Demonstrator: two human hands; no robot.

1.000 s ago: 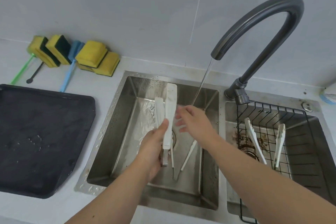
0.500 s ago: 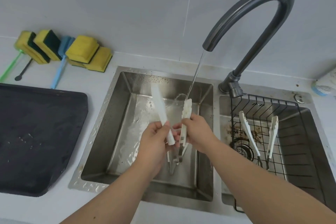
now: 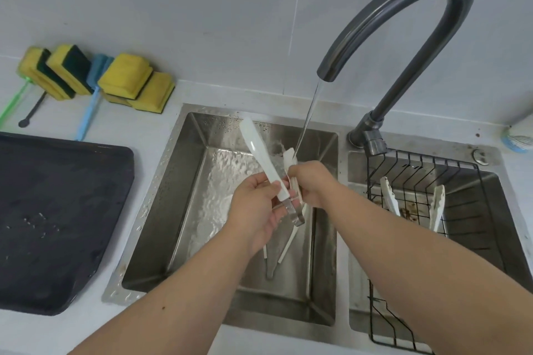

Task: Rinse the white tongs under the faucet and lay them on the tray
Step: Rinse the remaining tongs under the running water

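Left hand (image 3: 256, 210) and right hand (image 3: 313, 181) gripping white tongs (image 3: 261, 161), under faucet (image 3: 403, 46)

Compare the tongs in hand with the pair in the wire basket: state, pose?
The held tongs are over the left basin, gripped by the left hand and right hand, one arm under the faucet stream; the basket tongs lean untouched in the wire basket, right basin. Held ones look clean and wet; the basket pair shows brown specks. Both are white, arms splayed open.

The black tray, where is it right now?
The black tray lies on the counter at the left of the head view, beside the sink, below the sponges.
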